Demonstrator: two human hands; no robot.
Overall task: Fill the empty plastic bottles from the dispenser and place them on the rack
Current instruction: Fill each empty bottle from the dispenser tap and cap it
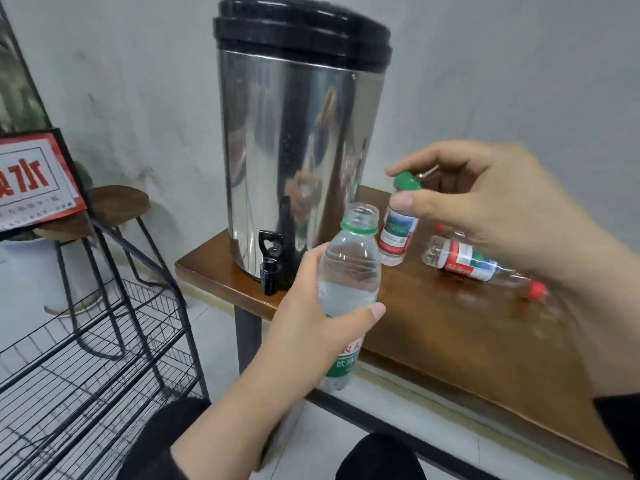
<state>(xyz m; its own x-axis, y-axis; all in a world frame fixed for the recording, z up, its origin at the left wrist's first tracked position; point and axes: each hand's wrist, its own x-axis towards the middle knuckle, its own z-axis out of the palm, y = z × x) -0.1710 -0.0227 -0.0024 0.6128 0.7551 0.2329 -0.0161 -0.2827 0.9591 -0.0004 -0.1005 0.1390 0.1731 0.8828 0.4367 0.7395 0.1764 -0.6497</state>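
Left hand (311,306): wrapped round the middle of an uncapped bottle (349,271), thumb across the near side, fingers curled behind it. It holds the bottle upright, just in front of the table's near-left corner.
Held bottle: clear plastic, green neck ring, green-and-white label low down, mouth open. Water shows inside, up to about shoulder height.
Right hand (491,202): up over the table, thumb and forefinger pinching a green cap (408,180). The cap sits above and to the right of the open bottle mouth, apart from it.
Dispenser (298,143): tall steel urn with a black lid, standing on the far-left part of the table. Its black tap (270,261) hangs over the left edge, just left of the held bottle.
Standing bottle (396,233): small, red-and-white label, upright on the table right of the dispenser, partly behind the right hand's thumb.
Lying bottle (474,263): on its side further right on the table, red label, red cap (537,290) pointing right and near.
Table (450,341): dark brown wood top, black legs.
Rack (86,341): black wire shelving at the near left, beside the table; tiers visible are bare wire.
Sign (34,181): red and white, propped atop the rack.
Stool (117,202): round wooden seat, far left behind the rack.
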